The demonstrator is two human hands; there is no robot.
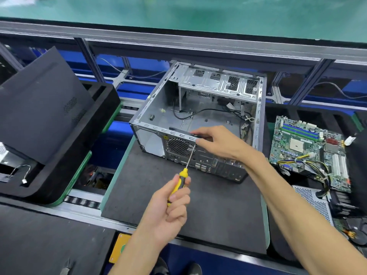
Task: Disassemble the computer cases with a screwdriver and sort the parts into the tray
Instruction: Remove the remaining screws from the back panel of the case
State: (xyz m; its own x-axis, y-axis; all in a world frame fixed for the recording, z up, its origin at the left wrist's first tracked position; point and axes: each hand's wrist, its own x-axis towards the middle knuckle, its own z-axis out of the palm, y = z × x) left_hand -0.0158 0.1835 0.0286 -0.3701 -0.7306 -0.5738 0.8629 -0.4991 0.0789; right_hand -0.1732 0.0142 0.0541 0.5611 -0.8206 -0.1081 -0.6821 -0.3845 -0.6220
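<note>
An open grey computer case (151, 108) lies on a black mat (198, 215), its rear panel facing me and loose cables inside. My left hand (170, 207) grips the yellow-and-black screwdriver (183, 173), whose shaft slants up to the case's rear top edge beside the round fan grille (178, 145). My right hand (218, 141) reaches in from the right. Its fingers curl over that rear rim right at the screwdriver tip, where a black part sits inside. The tip and any screw are hidden by my fingers.
A green motherboard (305, 143) with yellow and black wires lies in the black foam tray (282, 110) on the right, and a perforated silver box (311, 201) sits below it. A black case panel (39, 108) leans on another foam tray at the left. A conveyor frame runs behind.
</note>
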